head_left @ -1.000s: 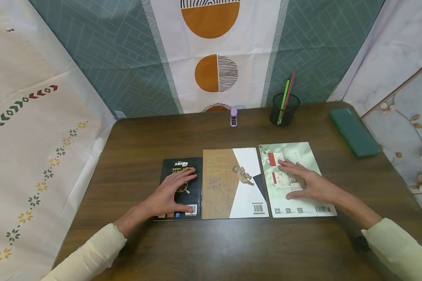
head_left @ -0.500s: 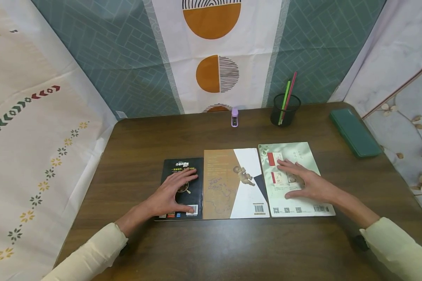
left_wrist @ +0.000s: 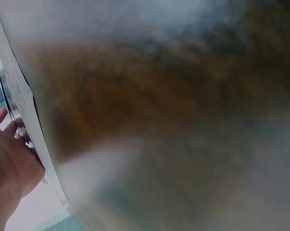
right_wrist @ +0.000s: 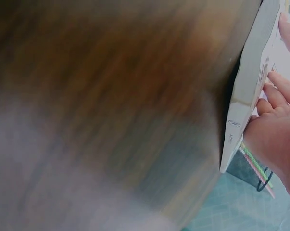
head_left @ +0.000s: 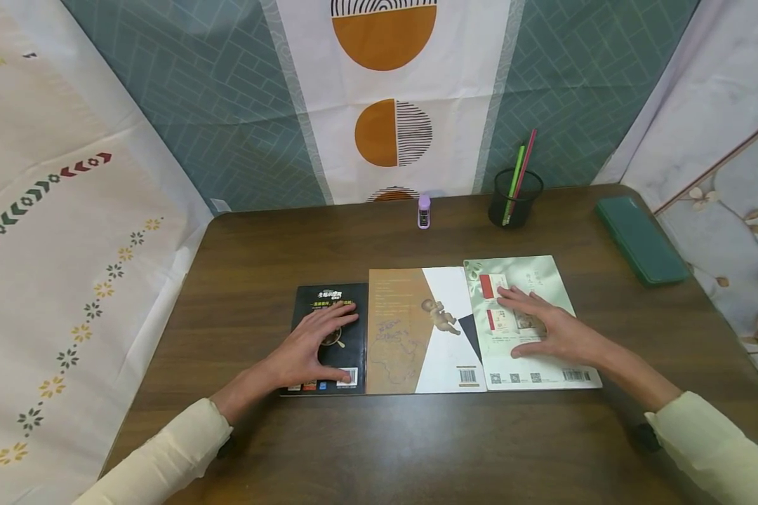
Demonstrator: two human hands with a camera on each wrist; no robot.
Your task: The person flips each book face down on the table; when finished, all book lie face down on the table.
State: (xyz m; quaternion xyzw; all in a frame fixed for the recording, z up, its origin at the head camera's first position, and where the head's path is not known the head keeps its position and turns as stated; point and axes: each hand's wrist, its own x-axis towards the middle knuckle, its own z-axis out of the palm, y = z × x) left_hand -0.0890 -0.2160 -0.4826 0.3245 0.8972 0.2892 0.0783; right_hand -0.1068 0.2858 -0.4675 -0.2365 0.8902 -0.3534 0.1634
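Three books lie side by side on the table. My left hand (head_left: 314, 347) rests with fingers spread on the black book (head_left: 302, 308) at the left. Beside that lies a brown and white book (head_left: 394, 337), which neither hand touches. At the right, my right hand (head_left: 559, 333) lies on the pale green book (head_left: 508, 361), thumb and fingers spread apart. In the left wrist view the left hand (left_wrist: 12, 168) lies along the black book's cover. The right wrist view has the right hand (right_wrist: 277, 127) against the green book, whose thick spine (right_wrist: 233, 125) shows.
A black mesh pen cup (head_left: 514, 200) with a green and a pink pencil stands at the back. Left of it is a small purple-capped bottle (head_left: 424, 212). A dark green case (head_left: 642, 240) lies near the right edge of the wooden table (head_left: 379, 449). Patterned cloths hang around.
The pale green book has slid slightly left under my right hand, and its gap to the middle book has narrowed. My left hand stays on the black book. The head view has shifted a little.
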